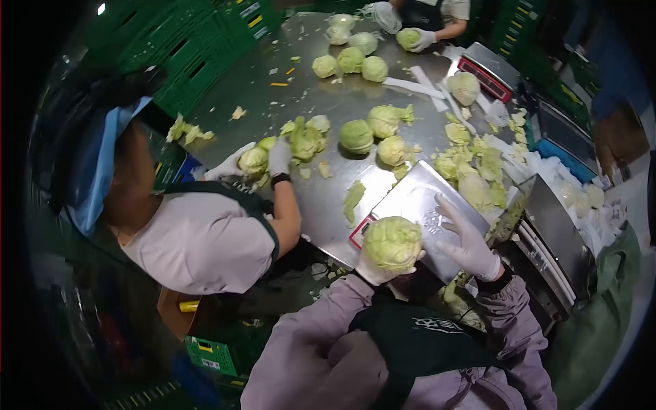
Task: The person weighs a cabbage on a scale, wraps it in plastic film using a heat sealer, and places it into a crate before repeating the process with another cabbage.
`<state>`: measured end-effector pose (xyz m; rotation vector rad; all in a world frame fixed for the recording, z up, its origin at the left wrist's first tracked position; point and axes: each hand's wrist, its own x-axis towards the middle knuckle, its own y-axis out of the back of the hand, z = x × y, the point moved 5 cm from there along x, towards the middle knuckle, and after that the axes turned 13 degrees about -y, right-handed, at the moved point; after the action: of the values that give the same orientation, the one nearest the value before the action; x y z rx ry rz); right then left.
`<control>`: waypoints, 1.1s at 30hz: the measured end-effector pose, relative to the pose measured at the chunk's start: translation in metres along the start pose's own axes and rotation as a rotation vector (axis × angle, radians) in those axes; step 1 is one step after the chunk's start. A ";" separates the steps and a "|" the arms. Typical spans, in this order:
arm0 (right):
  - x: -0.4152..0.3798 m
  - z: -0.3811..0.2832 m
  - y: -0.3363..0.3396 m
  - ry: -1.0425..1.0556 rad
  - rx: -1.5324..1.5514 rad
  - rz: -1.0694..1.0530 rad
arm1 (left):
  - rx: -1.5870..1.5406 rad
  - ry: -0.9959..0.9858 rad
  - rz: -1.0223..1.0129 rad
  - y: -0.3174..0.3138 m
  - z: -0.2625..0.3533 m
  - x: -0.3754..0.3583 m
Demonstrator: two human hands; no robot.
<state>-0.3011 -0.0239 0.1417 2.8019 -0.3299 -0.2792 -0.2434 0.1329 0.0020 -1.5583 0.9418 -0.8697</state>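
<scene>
Green crates (179, 61) are stacked beside a shiny metal desk (311, 102) with loose leaves (488, 164) on it. The left hand (372, 272) has its grip on a round cabbage (392, 242), near the silver scale (413, 198). The right hand (471, 247) has a wide grip, fingers spread above the scale.

Held cabbage (393, 244) covering much of left grip (374, 272), also blocking one end of red-framed scale panel (361, 231). White print (437, 324) on dark apron (413, 355) blurring out. Top edge cutting off head of person (418, 12) across desk (307, 96). Label (209, 363) on green crate (213, 349) showing too small to read. Dark rim (20, 383) swallowing corners of view.
</scene>
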 end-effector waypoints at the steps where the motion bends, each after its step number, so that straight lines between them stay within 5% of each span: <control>1: 0.001 -0.003 -0.017 0.022 -0.021 -0.059 | 0.182 -0.002 -0.132 -0.001 0.002 0.000; 3: 0.007 -0.003 -0.034 0.030 -0.040 -0.101 | 1.977 -0.489 -0.356 -0.052 0.011 0.000; 7: 0.014 0.023 -0.032 -0.101 -0.022 -0.049 | 1.468 -0.401 -0.157 -0.030 0.013 -0.005; 9: 0.012 0.024 -0.026 -0.197 -0.180 -0.032 | -0.067 -0.137 0.176 -0.019 0.004 -0.004; 11: 0.012 0.025 -0.022 -0.330 0.121 -0.119 | 1.762 -0.310 -0.143 -0.037 0.015 -0.002; 13: 0.024 0.041 0.010 -0.379 0.133 -0.192 | 1.474 -0.355 -0.043 -0.015 0.020 0.006; 15: 0.036 0.048 0.068 -0.089 0.514 0.584 | 0.013 -0.290 0.344 0.006 0.025 0.004; 18: 0.037 0.100 0.110 -0.185 0.229 0.694 | 0.051 -0.353 0.346 -0.006 0.033 0.006; 25: 0.009 0.096 -0.026 -0.276 0.121 0.139 | 0.045 -0.353 0.427 -0.002 0.032 0.011; 27: 0.006 0.081 -0.044 -0.386 0.380 0.112 | 0.352 -0.356 0.509 0.000 0.030 0.016; 31: 0.004 0.087 -0.037 -0.218 0.276 0.137 | 0.840 -0.176 0.401 -0.002 0.007 0.041; 33: -0.001 0.097 -0.031 -0.306 0.492 0.133 | 1.193 -0.309 0.488 0.017 0.000 0.045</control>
<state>-0.3177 -0.0221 0.0411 3.1901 -0.7412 -0.6807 -0.2264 0.0901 -0.0127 -0.3763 0.3716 -0.5997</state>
